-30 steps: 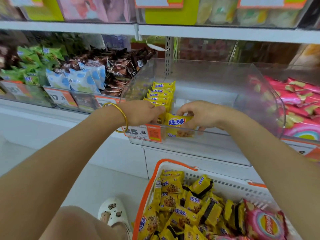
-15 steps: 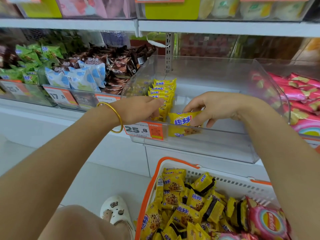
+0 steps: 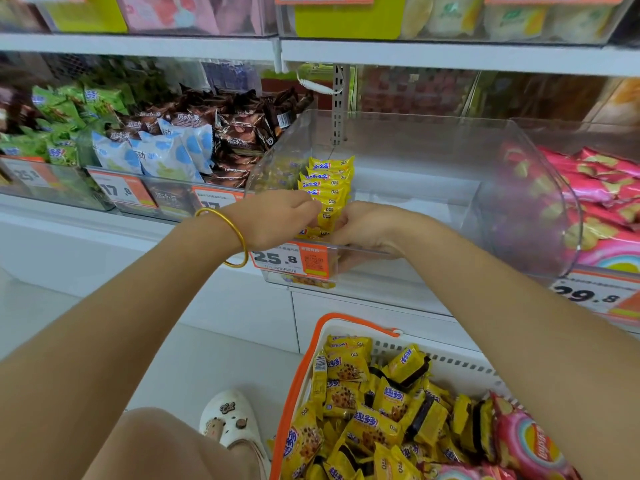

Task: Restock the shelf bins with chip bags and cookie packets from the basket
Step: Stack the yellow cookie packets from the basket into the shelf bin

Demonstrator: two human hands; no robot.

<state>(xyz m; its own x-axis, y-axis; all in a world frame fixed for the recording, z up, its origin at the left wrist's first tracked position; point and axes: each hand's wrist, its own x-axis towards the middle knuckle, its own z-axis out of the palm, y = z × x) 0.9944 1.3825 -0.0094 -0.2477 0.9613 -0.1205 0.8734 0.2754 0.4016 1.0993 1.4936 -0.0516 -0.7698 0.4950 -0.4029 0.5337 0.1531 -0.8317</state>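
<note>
Both hands meet at the front left corner of the clear bin point(image 3: 540, 202), where a row of yellow cookie packets point(image 3: 327, 178) stands on edge, running toward the bin's back along its left wall. The right hand point(image 3: 367, 230) has its fingers curled round the front packet point(image 3: 327, 218), pressing it against the row. The left hand point(image 3: 277, 220) bends its fingers in against the same end of the row. Its tips are hidden behind the knuckles, so I cannot tell whether it pinches a packet or only braces the stack. Most of the bin to the right of the row is bare floor.

The basket point(image 3: 311, 355) sits below the bin, heaped with more yellow packets point(image 3: 363, 410) and with pink chip bags point(image 3: 526, 445) at its right end, so the restocking looks far from done.

The row is likely the main risk. Nothing supports its right side, and if both hands let go together the slick upright packets could topple sideways across the bare floor. The front packet also sits close behind the bin's low front lip, above the price tag point(image 3: 291, 259). Squeezed in too hard, it could pop over that lip and drop toward the basket.
</note>
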